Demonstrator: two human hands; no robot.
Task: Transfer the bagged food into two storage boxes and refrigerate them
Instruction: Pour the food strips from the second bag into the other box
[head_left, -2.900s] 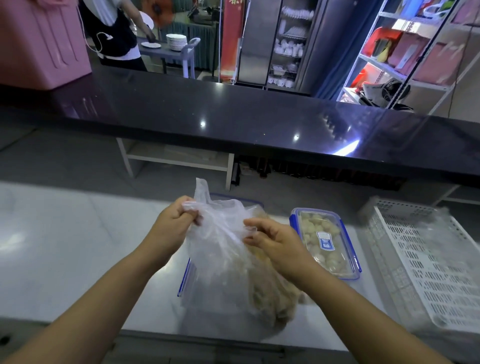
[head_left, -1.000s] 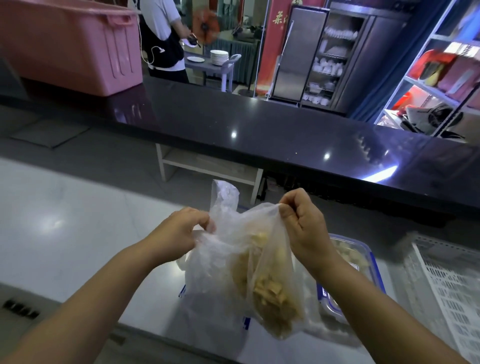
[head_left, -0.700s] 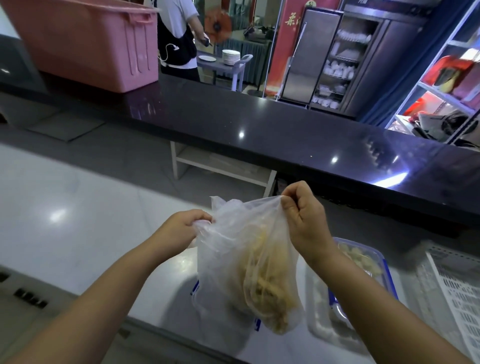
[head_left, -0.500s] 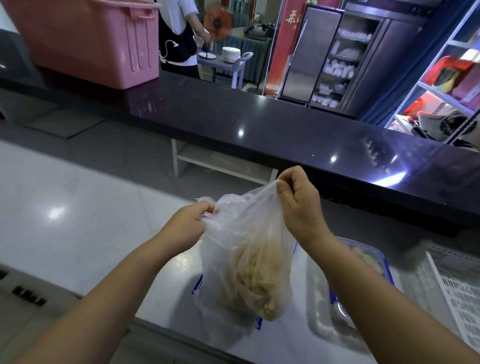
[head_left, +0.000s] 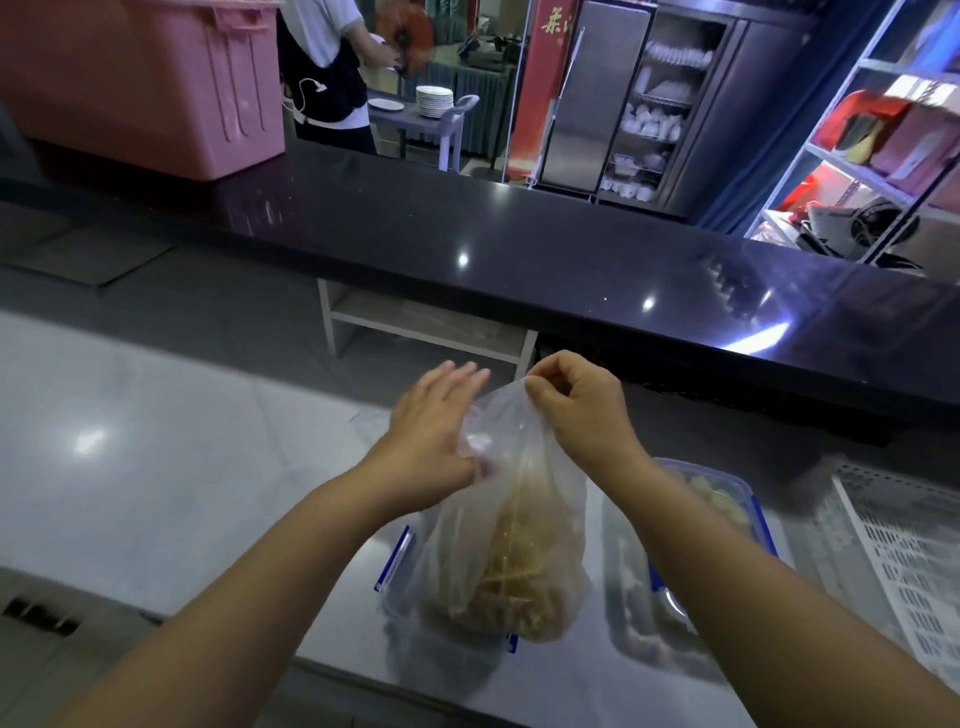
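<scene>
1. Reaching in from the bottom edge w/ both forearms, over pale counter (head_left: 156, 467).
2. Pinching top edge of clear bag (head_left: 540, 499) w/ R hand (head_left: 576, 410), fingers curled tight on the film, holding it up off the counter.
3. Laying L hand (head_left: 431, 441) flat vs. bag's upper L side: fingers straight & spread, gripping nothing, thumb side touching the film.
4. Hanging below R hand & just R of L hand, w/ tan strip-like food (head_left: 519, 587) bunched at the bottom, right over storage box (head_left: 393, 561) w/ blue clips. Touching the box or not: can't tell.
5. Just R of bag, partly behind R forearm: second storage box (head_left: 750, 499), blue-rimmed, pale lumps inside. Lid on or off: can't tell.
6. Farther R: white perforated crate (head_left: 909, 545).
7. Beyond: glossy black counter (head_left: 519, 249) w/ pink bin (head_left: 140, 88) on its L end.
8. Farthest: person (head_left: 327, 67) in dark apron by stack of plates (head_left: 434, 101), steel cabinet (head_left: 597, 93), shelving (head_left: 883, 171) at R.
</scene>
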